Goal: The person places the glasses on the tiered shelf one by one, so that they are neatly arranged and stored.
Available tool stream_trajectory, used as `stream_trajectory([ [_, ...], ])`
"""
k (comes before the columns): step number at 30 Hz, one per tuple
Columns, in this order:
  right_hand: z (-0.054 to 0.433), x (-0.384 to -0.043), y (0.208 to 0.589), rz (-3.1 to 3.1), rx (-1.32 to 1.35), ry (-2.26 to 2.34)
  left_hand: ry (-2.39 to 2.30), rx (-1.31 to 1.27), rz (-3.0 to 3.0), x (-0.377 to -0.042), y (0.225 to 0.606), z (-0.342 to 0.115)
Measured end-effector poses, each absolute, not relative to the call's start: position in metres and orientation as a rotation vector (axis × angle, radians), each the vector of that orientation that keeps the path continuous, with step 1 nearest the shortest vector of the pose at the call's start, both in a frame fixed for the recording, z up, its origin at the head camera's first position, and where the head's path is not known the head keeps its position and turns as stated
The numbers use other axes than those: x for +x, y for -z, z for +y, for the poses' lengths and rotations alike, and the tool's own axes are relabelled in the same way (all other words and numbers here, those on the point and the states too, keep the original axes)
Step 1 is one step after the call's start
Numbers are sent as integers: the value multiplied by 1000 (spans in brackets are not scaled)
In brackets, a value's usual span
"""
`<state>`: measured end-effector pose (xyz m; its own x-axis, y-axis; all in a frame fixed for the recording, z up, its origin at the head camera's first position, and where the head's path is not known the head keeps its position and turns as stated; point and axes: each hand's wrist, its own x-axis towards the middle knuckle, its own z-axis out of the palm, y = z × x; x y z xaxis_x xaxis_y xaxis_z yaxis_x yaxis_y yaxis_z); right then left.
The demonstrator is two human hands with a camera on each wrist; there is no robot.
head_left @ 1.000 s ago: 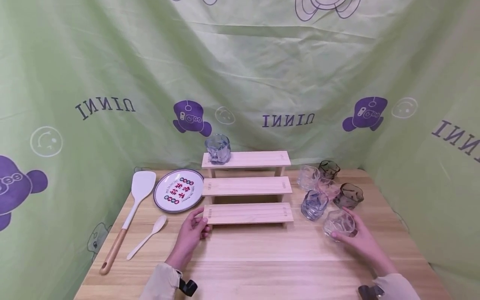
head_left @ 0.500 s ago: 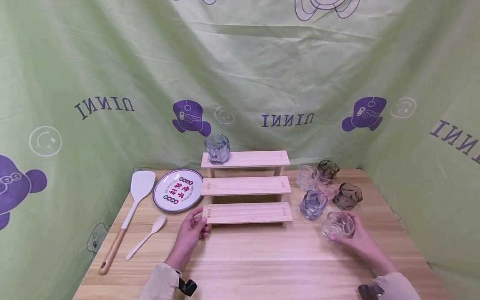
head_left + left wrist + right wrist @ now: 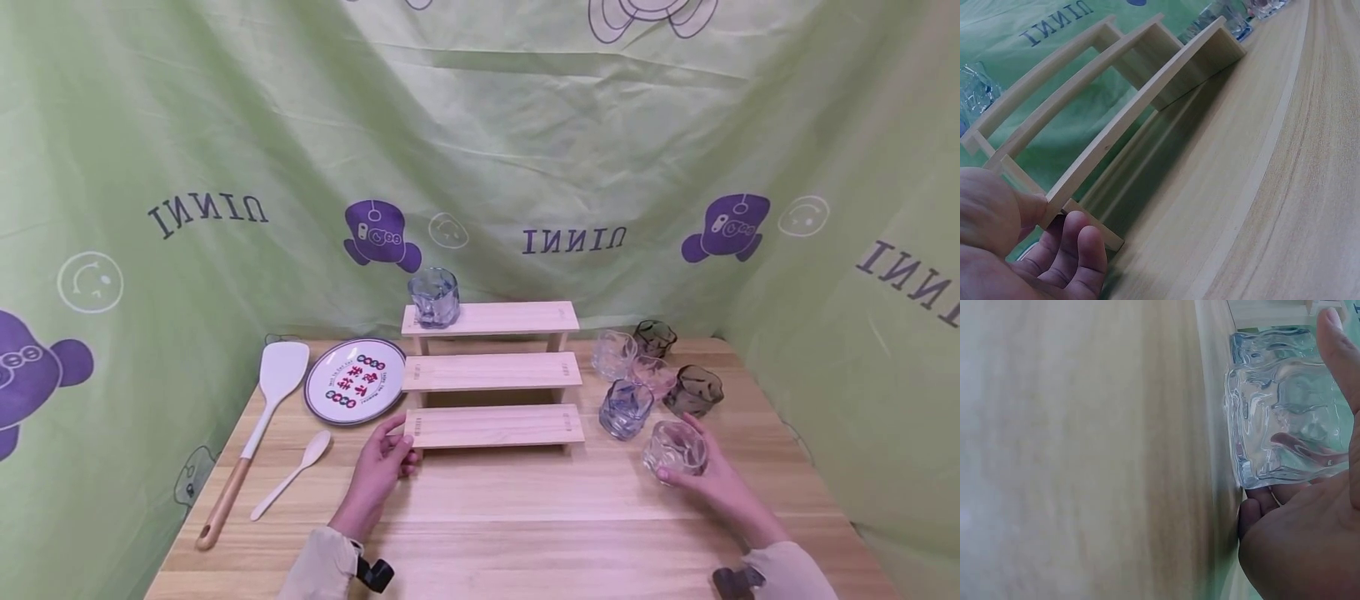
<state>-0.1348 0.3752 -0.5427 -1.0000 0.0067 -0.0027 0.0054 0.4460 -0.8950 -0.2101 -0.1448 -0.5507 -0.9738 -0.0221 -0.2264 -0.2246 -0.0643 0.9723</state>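
Note:
In the head view my left hand [image 3: 380, 471] grips the left end of the lowest step of a three-step wooden shelf [image 3: 491, 425]. The left wrist view has the thumb on the step's end [image 3: 1063, 190] and the fingers curled beneath it. My right hand [image 3: 720, 483] holds a clear wavy glass [image 3: 675, 450] at the right of the table, thumb in front. Through the glass wall [image 3: 1285, 419] one finger shows behind it in the right wrist view; the glass seems to stand on the table. A bluish glass [image 3: 435, 297] stands on the top step's left end.
Beyond the held glass stand a blue glass [image 3: 626, 408], a pink glass [image 3: 651, 377], a clear glass [image 3: 614, 353] and two dark glasses, one nearer [image 3: 694, 392]. Left of the shelf lie a plate [image 3: 355, 382], a white spoon [image 3: 303, 462] and a long-handled spatula [image 3: 255, 433]. Green cloth [image 3: 487, 150] hangs behind.

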Motion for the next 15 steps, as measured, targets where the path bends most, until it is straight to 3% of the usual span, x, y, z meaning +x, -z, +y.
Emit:
stream_trajectory([
  [15, 375, -131, 545, -2628, -177, -1566, -2176, -280, 2026, -208, 547, -146],
])
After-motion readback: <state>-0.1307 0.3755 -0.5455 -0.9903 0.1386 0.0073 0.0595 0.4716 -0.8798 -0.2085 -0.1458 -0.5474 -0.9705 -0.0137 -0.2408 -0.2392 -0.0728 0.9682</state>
